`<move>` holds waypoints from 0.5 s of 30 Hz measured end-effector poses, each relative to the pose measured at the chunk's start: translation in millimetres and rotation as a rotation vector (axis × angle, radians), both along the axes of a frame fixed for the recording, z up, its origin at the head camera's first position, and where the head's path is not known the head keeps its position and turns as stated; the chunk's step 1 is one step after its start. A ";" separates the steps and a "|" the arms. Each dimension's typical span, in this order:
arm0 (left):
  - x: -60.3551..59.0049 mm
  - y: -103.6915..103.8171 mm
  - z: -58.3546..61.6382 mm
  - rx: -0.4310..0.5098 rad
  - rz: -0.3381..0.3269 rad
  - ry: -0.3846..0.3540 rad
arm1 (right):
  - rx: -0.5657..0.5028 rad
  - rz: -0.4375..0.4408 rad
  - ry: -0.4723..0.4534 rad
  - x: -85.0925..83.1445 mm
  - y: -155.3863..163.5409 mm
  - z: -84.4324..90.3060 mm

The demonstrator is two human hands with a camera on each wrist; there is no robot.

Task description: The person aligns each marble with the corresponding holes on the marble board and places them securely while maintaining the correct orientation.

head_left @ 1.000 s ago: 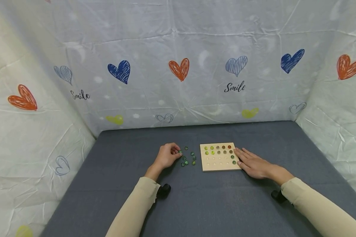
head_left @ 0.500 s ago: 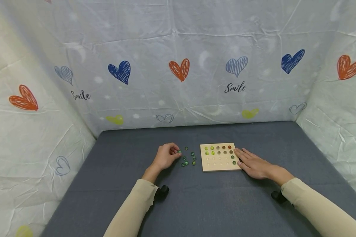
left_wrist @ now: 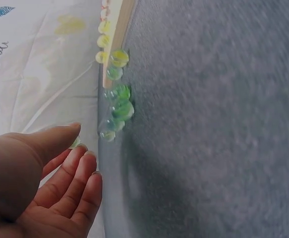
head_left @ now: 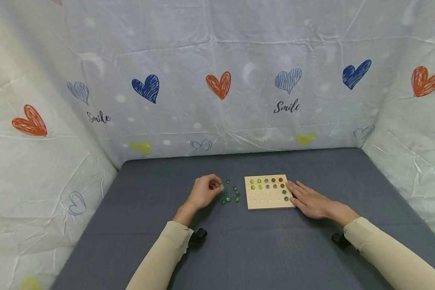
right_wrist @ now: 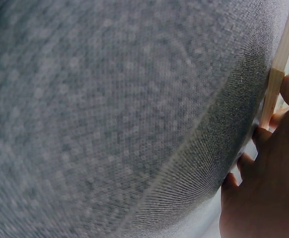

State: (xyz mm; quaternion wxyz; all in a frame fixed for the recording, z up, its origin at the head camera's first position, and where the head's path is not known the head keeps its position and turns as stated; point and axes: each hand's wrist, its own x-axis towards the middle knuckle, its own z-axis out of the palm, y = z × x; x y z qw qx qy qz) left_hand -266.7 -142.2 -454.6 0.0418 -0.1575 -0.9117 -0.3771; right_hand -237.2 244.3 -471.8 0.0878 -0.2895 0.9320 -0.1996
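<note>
Grey fabric-covered counter (head_left: pixel 261 249) carries a wooden peg board (head_left: pixel 268 193) and, just left of it, loose green marbles (head_left: pixel 231 193), apparently eight or so.

One wooden board (head_left: pixel 268 192) — two hands — about seven loose marbles (head_left: pixel 230 193)

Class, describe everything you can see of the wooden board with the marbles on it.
The wooden board is a pale, square, flat slab lying on the grey cloth table. Its top has rows of shallow round dimples. The two far rows hold yellow-green, brownish and one orange marble; two green ones sit down its right column; the rest are bare. The right hand rests flat against its right edge. Loose green marbles lie apart to its left.
</note>
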 end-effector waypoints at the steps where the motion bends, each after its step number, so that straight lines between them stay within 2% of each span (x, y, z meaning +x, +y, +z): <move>1: 0.4 1.0 0.5 0.001 -0.004 0.001 | -0.001 0.001 0.000 -0.2 0.0 0.0; 9: 4.9 8.6 3.4 0.017 -0.030 0.009 | 0.013 -0.001 0.006 -2.4 2.5 -5.3; 15: 5.9 17.0 4.5 0.025 -0.049 0.013 | 0.026 -0.018 -0.025 -0.2 -0.1 0.7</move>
